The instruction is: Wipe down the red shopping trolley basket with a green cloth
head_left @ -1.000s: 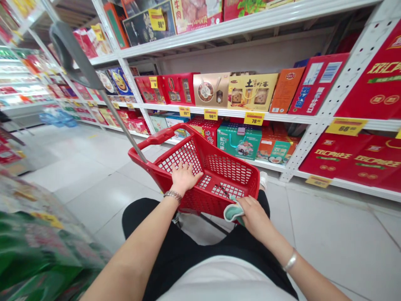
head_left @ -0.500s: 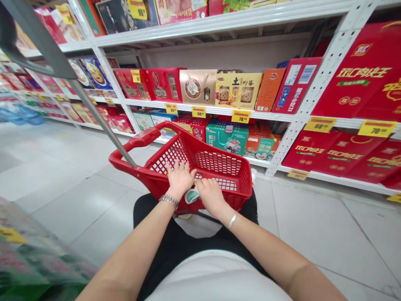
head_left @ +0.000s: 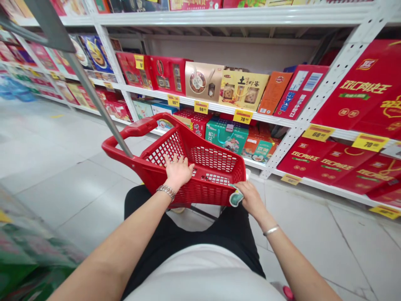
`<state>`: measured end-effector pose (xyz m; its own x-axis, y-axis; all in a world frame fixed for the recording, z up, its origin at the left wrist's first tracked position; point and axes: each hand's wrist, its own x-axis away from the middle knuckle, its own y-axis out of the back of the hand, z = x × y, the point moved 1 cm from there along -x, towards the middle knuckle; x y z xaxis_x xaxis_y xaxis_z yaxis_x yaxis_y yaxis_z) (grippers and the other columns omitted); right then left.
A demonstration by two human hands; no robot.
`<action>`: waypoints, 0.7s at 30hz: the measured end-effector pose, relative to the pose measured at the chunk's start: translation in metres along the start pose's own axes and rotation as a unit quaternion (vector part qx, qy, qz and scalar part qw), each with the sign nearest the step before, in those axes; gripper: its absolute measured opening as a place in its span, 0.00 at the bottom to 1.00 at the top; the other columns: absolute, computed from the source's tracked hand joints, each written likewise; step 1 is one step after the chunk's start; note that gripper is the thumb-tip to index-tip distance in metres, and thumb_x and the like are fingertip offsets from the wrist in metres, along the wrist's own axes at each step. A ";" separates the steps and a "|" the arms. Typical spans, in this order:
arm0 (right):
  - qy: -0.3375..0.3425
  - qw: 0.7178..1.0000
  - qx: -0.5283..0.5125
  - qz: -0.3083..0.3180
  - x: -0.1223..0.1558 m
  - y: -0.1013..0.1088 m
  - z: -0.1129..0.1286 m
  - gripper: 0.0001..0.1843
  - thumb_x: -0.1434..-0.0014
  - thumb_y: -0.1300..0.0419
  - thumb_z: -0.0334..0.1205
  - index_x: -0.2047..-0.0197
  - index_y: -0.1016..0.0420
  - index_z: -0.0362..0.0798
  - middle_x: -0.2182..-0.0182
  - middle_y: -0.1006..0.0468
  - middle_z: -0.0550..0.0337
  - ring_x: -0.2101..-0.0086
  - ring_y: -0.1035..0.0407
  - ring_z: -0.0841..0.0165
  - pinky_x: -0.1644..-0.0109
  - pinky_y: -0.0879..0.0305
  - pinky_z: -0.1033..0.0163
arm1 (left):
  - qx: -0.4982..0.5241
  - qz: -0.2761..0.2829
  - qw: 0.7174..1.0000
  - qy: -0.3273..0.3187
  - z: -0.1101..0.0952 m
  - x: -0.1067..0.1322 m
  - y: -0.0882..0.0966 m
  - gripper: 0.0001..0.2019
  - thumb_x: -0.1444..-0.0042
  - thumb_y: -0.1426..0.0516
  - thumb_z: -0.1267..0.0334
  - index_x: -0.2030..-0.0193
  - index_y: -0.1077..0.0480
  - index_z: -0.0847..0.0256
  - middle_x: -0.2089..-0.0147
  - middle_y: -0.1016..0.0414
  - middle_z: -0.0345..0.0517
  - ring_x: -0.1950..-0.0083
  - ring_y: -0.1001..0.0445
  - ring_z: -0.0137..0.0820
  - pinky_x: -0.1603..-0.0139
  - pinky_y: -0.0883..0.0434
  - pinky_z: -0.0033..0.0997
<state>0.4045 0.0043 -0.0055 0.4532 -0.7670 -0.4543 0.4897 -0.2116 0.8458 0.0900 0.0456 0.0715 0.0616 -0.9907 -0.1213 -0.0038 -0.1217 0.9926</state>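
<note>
White shelves [head_left: 238, 16] of gift boxes [head_left: 242, 90] line a tiled aisle, and the floor [head_left: 62, 200] runs ahead beside them. A red basket [head_left: 194, 194] stands in front of the person, with a grey pole [head_left: 97, 100] rising from its handle. The left hand [head_left: 178, 171] lies open on the basket's rim and mesh, fingers spread and unclenched (a light, flat hold that steadies it well enough). The right hand [head_left: 249, 198] grasps a green cloth [head_left: 236, 198] at the basket's near corner; whether the cloth touches the basket is hard to tell.
</note>
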 end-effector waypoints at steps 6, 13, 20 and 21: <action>-0.058 0.984 0.094 0.138 -0.061 -0.008 0.075 0.19 0.43 0.48 0.24 0.52 0.22 0.45 0.56 0.22 0.47 0.54 0.30 0.56 0.51 0.36 0.54 | 0.001 -0.028 1.000 0.001 0.002 0.002 -0.005 0.29 0.30 0.60 0.51 0.34 0.31 0.63 0.31 0.30 0.57 0.26 0.42 0.54 0.26 0.60 0.67; 0.014 0.980 0.099 0.174 -0.127 -0.038 0.161 0.16 0.36 0.50 0.26 0.50 0.25 0.42 0.52 0.22 0.45 0.52 0.29 0.58 0.49 0.35 0.56 | 0.024 -0.045 0.999 0.008 0.010 0.004 -0.004 0.29 0.29 0.62 0.52 0.36 0.29 0.63 0.36 0.25 0.57 0.28 0.37 0.52 0.26 0.58 0.65; 0.002 0.980 0.110 0.167 -0.103 -0.030 0.132 0.13 0.33 0.48 0.30 0.50 0.26 0.45 0.55 0.22 0.48 0.54 0.28 0.60 0.50 0.36 0.58 | 0.032 -0.043 0.999 -0.004 0.010 0.004 -0.002 0.32 0.29 0.63 0.49 0.33 0.33 0.67 0.33 0.29 0.60 0.25 0.42 0.52 0.25 0.61 0.67; -0.008 0.980 0.112 0.163 -0.094 -0.025 0.120 0.13 0.34 0.47 0.29 0.49 0.25 0.46 0.54 0.22 0.48 0.54 0.29 0.60 0.50 0.36 0.57 | 0.030 -0.043 0.999 -0.005 0.009 0.003 -0.002 0.32 0.29 0.63 0.49 0.32 0.33 0.67 0.32 0.30 0.59 0.25 0.43 0.53 0.25 0.62 0.67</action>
<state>0.2603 0.0087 0.0493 0.5456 -0.8250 -0.1472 0.1451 -0.0799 0.9862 0.0812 0.0428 0.0690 0.0548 -0.9770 -0.2059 -0.0587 -0.2090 0.9762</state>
